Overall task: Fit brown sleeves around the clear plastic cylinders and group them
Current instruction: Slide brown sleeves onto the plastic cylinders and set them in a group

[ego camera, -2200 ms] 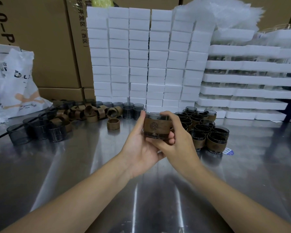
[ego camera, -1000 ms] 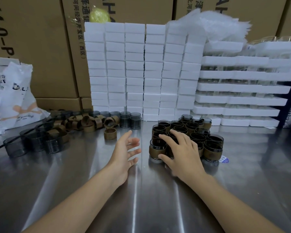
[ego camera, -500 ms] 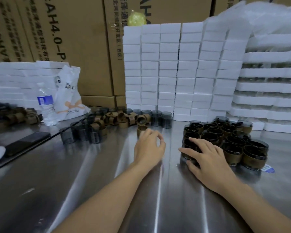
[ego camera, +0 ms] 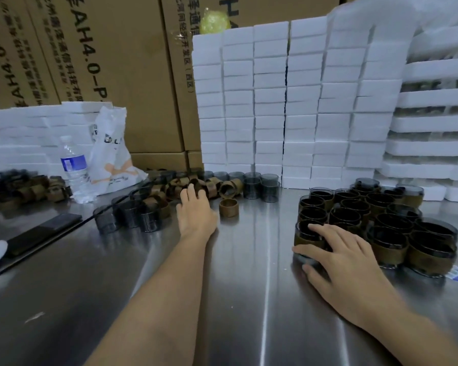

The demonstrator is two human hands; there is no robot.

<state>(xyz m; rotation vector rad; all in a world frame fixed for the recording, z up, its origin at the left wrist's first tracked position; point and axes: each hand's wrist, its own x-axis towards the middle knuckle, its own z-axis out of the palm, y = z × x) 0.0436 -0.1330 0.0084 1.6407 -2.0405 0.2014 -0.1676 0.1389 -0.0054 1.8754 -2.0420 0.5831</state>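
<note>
Right of centre, low in the frame: right hand (ego camera: 339, 256) palm down, fingers (ego camera: 315, 228) spread wide and nearly straight, laid against the nearest-left smoky clear plastic cylinder wearing a brown band-like sleeve (ego camera: 306, 237); one fingertip on its rim, others along its base, nothing gripped. Same cylinder at the near-left corner of a tight upright cluster of sleeved clear cylinders (ego camera: 397, 225), packed rim to rim at centre right on the brushed steel tabletop (ego camera: 249, 299).

Centre of frame: left hand (ego camera: 196, 215) stretched forward, thumb held apart at the side, fingertips touching the near edge of a loose heap of brown ring-shaped sleeves (ego camera: 169, 190); no closed grasp visible. Just right of that hand, a single brown sleeve standing upright on its own (ego camera: 228, 207). Behind it, a row of bare smoky cylinders (ego camera: 259, 186); left of the hand, a second small group of bare cylinders (ego camera: 132, 216).

Left of frame: clear water bottle with a blue label (ego camera: 73, 165), touching a crumpled white plastic bag (ego camera: 111, 159); flat dark slab (ego camera: 43, 231) lying on the table edge. Upper centre: wall of stacked white foam blocks (ego camera: 288, 101). Upper right: stacked white foam trays (ego camera: 434, 122). Upper left: printed brown cardboard cartons (ego camera: 117, 62).
</note>
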